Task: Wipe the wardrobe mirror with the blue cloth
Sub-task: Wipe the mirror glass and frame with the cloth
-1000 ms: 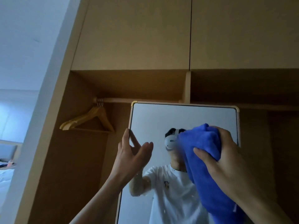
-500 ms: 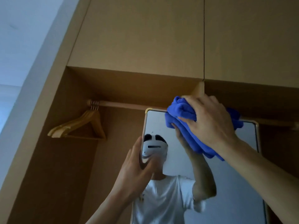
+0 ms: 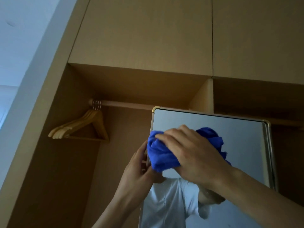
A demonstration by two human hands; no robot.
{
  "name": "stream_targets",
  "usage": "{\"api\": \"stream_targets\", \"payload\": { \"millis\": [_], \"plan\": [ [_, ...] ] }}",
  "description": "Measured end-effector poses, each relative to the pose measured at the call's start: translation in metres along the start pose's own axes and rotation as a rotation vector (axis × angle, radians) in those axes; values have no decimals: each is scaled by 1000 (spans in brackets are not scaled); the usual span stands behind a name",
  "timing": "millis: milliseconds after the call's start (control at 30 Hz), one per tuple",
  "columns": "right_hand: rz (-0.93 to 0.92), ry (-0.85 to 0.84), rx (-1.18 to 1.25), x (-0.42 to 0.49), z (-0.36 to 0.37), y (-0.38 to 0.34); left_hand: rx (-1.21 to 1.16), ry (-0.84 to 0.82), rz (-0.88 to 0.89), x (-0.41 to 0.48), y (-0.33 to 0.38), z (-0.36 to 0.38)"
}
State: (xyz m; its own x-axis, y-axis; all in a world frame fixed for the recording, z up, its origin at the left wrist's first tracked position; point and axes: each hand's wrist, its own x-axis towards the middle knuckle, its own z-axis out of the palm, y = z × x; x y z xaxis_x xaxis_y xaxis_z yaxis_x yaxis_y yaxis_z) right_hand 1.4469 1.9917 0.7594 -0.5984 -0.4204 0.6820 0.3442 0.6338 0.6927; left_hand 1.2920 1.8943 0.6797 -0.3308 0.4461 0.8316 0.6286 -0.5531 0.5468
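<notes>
The right hand (image 3: 194,155) lies over the blue cloth (image 3: 158,156), fingers bent across the wad and pressing it to the glass; the thumb is hidden. The left hand (image 3: 139,168) sits just below and to the left, fingers curled round the left edge of the mirror (image 3: 238,145). The two hands are almost touching, and the cloth's lower left corner is right above the left hand's fingertips.

The cloth is bunched, not flat. Its long axis runs across the frame, starting at the mirror's left edge and rising slightly to the right, where a lobe sticks out past the knuckles. It sits in the mirror's upper left part, at the centre of the frame, a little under the top edge.

The mirror stands tall, its long axis up and down, its top edge sloping down to the right in the picture. Below the hands the glass reflects a white T-shirt.

At centre left, wooden hangers (image 3: 82,125) hang from a rail (image 3: 125,103) inside the open wardrobe (image 3: 49,162) — closed cupboard doors (image 3: 144,38) fill the top of the frame.
</notes>
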Motion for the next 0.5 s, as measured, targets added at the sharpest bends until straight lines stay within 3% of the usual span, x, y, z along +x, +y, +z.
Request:
{"api": "stream_targets", "payload": {
  "millis": [133,367,500],
  "plan": [
    [-97,-13,-41,-3,-7,7,15,-33,-80,-2,0,-8],
    [161,95,-69,59,-41,48,-141,-17,-191,-7,9,-10],
    [98,0,41,25,-19,8,-228,-26,-207,-13,13,-6]
  ]
}}
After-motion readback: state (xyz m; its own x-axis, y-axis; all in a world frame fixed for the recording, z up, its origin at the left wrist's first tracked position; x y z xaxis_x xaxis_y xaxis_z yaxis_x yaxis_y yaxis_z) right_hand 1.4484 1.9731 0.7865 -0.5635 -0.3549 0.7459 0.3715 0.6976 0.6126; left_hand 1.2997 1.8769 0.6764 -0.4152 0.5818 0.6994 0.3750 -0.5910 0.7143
